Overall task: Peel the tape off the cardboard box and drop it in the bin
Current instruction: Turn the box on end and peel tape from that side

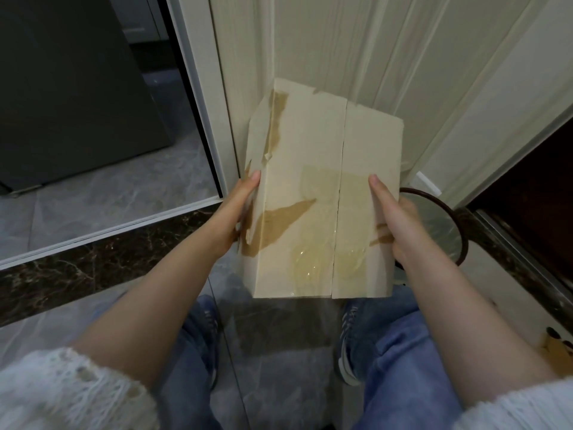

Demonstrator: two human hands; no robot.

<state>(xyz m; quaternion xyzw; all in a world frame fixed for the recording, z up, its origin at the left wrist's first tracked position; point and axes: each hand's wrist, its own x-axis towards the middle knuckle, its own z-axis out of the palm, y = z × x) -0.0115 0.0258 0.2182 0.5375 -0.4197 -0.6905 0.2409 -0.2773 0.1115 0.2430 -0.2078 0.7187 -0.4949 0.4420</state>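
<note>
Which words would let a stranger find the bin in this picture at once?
Start at the cardboard box held up by both hands. Look just behind its right edge, past the right hand. The bin shows as a dark round rim with a clear liner, the only curved shape there.

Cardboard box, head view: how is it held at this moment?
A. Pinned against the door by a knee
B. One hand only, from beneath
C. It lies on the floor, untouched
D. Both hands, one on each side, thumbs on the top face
D: the left hand and the right hand each have a grip on one side of the cardboard box, thumbs lying on its upper face.
</note>
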